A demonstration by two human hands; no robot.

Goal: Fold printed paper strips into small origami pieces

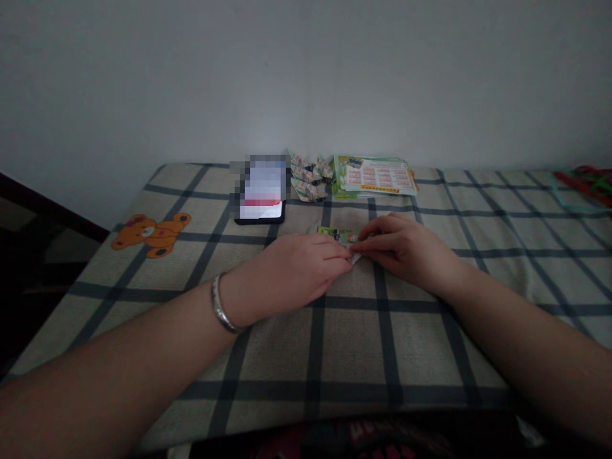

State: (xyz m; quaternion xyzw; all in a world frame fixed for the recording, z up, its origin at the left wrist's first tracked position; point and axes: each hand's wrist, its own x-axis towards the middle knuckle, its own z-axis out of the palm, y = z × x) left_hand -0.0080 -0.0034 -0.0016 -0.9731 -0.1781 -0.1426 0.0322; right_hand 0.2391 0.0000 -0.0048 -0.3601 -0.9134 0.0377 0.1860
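A small green printed paper [338, 234] lies on the checked cloth, partly covered by both hands. My left hand [299, 266], with a silver bangle on its wrist, rests over the paper's near left side, fingers together and pressing its edge. From the right, my right hand [406, 252] pinches the paper's right side between thumb and fingers. A pale corner of the paper shows between the fingertips of both hands. The rest of its shape is hidden under the fingers.
A lit phone [261, 191], partly pixelated, lies near the wall. Beside it are several folded paper pieces [306, 182] and a stack of printed sheets [377, 175]. An orange bear figure [153, 234] is at left; red and green items [590, 185] lie far right.
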